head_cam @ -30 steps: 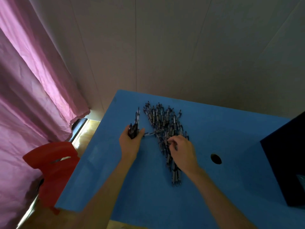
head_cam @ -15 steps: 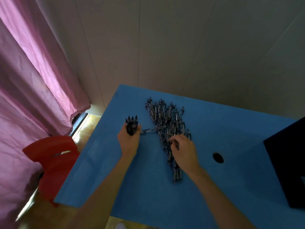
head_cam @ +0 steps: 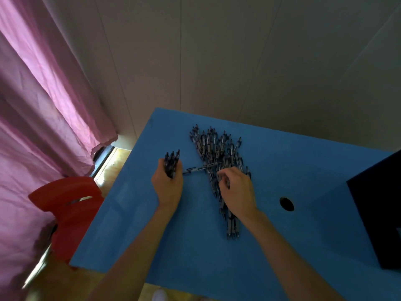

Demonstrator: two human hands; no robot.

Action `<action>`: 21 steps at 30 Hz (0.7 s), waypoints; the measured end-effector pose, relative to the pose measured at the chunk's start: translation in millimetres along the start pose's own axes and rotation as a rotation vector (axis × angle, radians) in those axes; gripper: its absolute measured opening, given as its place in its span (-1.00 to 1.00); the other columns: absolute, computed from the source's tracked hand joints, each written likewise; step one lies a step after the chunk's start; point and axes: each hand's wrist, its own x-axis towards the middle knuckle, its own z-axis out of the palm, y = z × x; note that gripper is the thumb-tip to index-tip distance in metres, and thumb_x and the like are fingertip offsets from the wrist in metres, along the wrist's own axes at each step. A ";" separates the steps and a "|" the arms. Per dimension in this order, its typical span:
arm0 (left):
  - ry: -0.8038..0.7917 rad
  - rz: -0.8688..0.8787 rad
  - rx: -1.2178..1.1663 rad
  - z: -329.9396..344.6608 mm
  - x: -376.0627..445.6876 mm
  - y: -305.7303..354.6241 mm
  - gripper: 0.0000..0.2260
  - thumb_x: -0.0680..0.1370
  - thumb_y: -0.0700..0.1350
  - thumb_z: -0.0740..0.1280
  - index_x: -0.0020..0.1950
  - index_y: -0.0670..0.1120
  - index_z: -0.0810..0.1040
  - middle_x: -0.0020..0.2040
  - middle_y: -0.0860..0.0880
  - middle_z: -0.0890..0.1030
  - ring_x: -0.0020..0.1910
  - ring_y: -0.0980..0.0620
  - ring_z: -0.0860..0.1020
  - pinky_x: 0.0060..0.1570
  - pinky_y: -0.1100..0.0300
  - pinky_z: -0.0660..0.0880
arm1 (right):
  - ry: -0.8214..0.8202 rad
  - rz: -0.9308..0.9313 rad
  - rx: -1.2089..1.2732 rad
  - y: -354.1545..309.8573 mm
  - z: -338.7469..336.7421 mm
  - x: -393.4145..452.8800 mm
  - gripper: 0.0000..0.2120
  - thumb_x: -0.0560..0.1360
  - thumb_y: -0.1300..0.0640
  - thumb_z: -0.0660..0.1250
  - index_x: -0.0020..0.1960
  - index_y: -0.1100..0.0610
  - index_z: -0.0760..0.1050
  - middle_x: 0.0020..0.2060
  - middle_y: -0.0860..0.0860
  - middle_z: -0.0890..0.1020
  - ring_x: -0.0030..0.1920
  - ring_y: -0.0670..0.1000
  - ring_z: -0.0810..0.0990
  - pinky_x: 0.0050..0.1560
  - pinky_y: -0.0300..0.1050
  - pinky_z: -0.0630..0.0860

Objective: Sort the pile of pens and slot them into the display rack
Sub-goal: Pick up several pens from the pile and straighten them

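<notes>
left hand (head_cam: 168,184) grips upright pen bundle (head_cam: 171,162) | right hand (head_cam: 235,190) pinches into pen pile (head_cam: 217,161) | pens look light, stiff, slippery: take mid-barrel

Both bare forearms reaching forward, left hand (head_cam: 168,185) curled round a small upright bundle of dark plastic pens (head_cam: 172,162), right hand (head_cam: 236,192) palm down, fingers bent, fingertips pinching into the heap of dark pens (head_cam: 217,153).

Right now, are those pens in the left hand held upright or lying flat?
Upright. The left hand grips a bundle of pens whose ends point up above the fingers, off the blue table.
</notes>
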 end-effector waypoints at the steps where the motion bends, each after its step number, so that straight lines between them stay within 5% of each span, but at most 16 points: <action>1: -0.035 0.000 0.012 0.1 -0.2 -0.8 -0.80 0.60 0.03 0.37 -0.08 -0.06 0.45 -0.30 -0.04 0.55 -0.30 0.01 0.54 -0.31 0.06 0.48 | -0.004 0.004 0.000 -0.1 1.2 -0.2 -0.79 0.56 0.26 0.33 0.14 0.12 0.63 -0.02 0.00 0.65 -0.17 -0.07 0.59 -0.01 0.02 0.61; 6: -0.046 -0.075 0.015 -2.4 -4.8 0.7 -0.78 0.55 -0.03 0.45 -0.08 0.18 0.42 -0.22 0.22 0.55 -0.24 0.39 0.53 -0.21 0.48 0.42 | -0.007 0.010 0.014 -1.8 2.3 -4.9 -0.79 0.55 0.26 0.33 0.15 0.12 0.63 -0.01 -0.02 0.64 -0.19 -0.09 0.57 -0.02 0.05 0.61; 10: -0.038 -0.085 0.065 -1.9 -6.8 -4.5 -0.59 0.57 -0.05 0.42 -0.36 -0.17 0.32 -0.46 -0.16 0.38 -0.46 0.08 0.32 -0.40 0.11 0.30 | -0.012 0.022 0.022 -1.1 -0.7 -8.5 -0.79 0.55 0.27 0.32 0.15 0.13 0.62 -0.03 -0.03 0.63 -0.15 -0.06 0.58 0.02 0.04 0.60; 14: -0.097 -0.111 0.047 -3.4 -6.5 -0.1 -0.55 0.55 -0.11 0.43 -0.36 -0.08 0.20 -0.45 -0.05 0.26 -0.42 0.09 0.24 -0.38 0.16 0.19 | -0.022 0.036 0.010 -1.1 -6.1 -10.3 -0.81 0.54 0.28 0.33 0.10 0.11 0.63 -0.08 -0.05 0.62 -0.19 -0.08 0.57 -0.06 -0.03 0.61; 21: -0.248 -0.229 0.074 0.2 7.7 31.7 -0.68 0.51 -0.18 0.38 -0.34 -0.22 0.31 -0.46 -0.21 0.40 -0.48 -0.06 0.41 -0.46 0.11 0.35 | -0.067 0.094 0.028 -9.0 -36.5 -6.4 -0.82 0.58 0.22 0.33 0.11 0.05 0.63 -0.05 -0.07 0.63 -0.20 -0.16 0.56 -0.12 -0.30 0.54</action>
